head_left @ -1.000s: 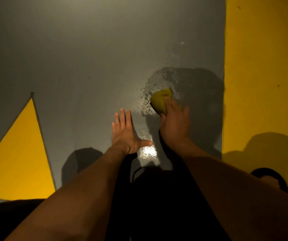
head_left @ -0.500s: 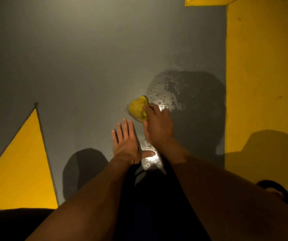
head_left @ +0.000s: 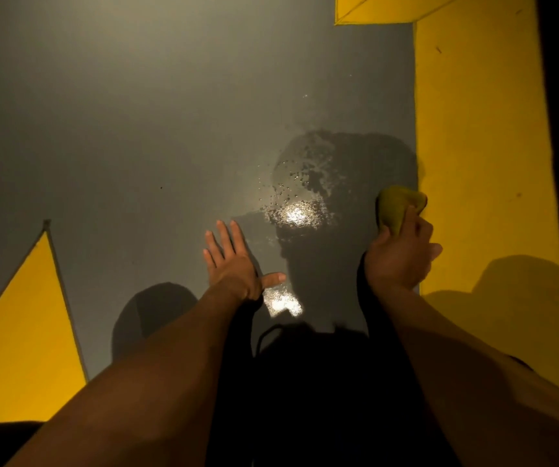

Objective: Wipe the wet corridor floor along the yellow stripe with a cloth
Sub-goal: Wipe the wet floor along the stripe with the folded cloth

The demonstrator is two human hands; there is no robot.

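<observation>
cloth (head_left: 396, 206), yellow-green, bunched, in right hand (head_left: 398, 261)

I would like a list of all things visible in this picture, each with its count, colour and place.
floor: one, grey, fills most of the view.
stripe: one, yellow, runs along the right side.
triangle: one, yellow, painted at lower left.
corner shape: one, yellow, top edge, joined to the stripe.
wet patch: one, dark with shiny drops, centre right, beside the stripe.
cloth: one, yellow-green, bunched at the stripe's edge.
left hand: one, flat on the floor, fingers spread.
right hand: one, grips the cloth.
</observation>
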